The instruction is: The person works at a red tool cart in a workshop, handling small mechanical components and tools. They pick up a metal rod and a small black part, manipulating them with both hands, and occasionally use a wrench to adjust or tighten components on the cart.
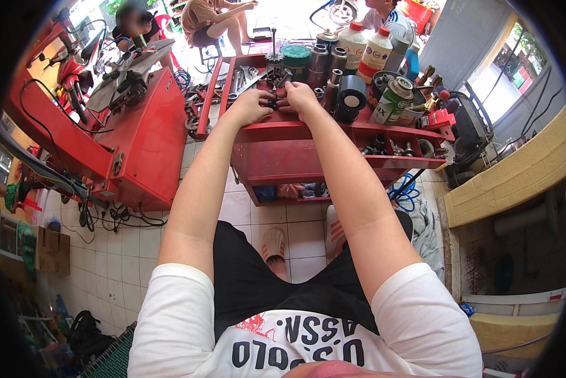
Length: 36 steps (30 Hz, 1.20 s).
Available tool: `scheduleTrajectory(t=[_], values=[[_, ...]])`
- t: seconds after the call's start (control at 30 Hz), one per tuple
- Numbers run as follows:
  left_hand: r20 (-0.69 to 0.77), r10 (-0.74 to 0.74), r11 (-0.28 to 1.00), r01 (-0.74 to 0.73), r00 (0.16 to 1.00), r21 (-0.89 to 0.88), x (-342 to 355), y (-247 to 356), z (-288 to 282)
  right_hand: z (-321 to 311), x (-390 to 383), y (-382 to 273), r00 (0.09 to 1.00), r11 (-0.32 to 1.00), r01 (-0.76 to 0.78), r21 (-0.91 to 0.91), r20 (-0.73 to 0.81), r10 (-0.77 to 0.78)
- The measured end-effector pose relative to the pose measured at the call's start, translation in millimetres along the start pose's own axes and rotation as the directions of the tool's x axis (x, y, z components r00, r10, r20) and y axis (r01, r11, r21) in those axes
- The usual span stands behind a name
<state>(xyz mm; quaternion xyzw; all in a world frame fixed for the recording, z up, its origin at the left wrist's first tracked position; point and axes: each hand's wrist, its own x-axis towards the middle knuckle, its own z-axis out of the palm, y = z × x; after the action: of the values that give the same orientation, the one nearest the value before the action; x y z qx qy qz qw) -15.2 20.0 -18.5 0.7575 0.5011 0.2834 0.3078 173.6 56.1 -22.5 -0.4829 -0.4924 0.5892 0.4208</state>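
Both hands are brought together at the near edge of the top tray of a red tool cart (276, 133). A small dark metal part (275, 103) is pinched between the left hand (252, 104) and the right hand (299, 97); both grips are closed narrow on it. The part is largely hidden by the fingers, so its long axis and heading cannot be told. Just beyond it a toothed gear on an upright shaft (274, 58) is seen, axis vertical. Bottles and cans (365, 53) are crowded at far right. A red machine (145, 132) stands at left.
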Motion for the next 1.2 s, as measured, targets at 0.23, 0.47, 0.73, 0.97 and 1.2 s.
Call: scheduleTrajectory(t=[0.23,0.47,0.73,0.97,1.2], values=[[-0.01,0.041,0.997,-0.04,0.999,0.061,3.0,0.4,2.2,-2.4,4.7,3.9,0.999,1.0,0.025,0.001,0.048,-0.025],[-0.008,0.027,0.999,-0.027,1.0,0.034,2.4,-4.2,1.6,-0.7,4.1,2.9,0.998,0.999,0.038,-0.035,0.059,-0.036],[-0.043,-0.093,0.996,0.092,0.995,-0.01,0.3,6.5,1.5,-2.7,4.2,5.4,0.998,0.997,0.049,-0.056,0.03,-0.048],[-0.114,0.239,0.896,-0.174,0.964,0.408,6.8,4.7,2.5,-4.2,2.2,5.8,0.996,0.992,0.086,-0.088,0.015,-0.085],[-0.013,0.207,0.773,-0.156,0.978,0.614,17.5,9.6,2.5,-17.5,35.9,29.5,0.98,0.966,0.174,-0.19,-0.062,-0.189]])
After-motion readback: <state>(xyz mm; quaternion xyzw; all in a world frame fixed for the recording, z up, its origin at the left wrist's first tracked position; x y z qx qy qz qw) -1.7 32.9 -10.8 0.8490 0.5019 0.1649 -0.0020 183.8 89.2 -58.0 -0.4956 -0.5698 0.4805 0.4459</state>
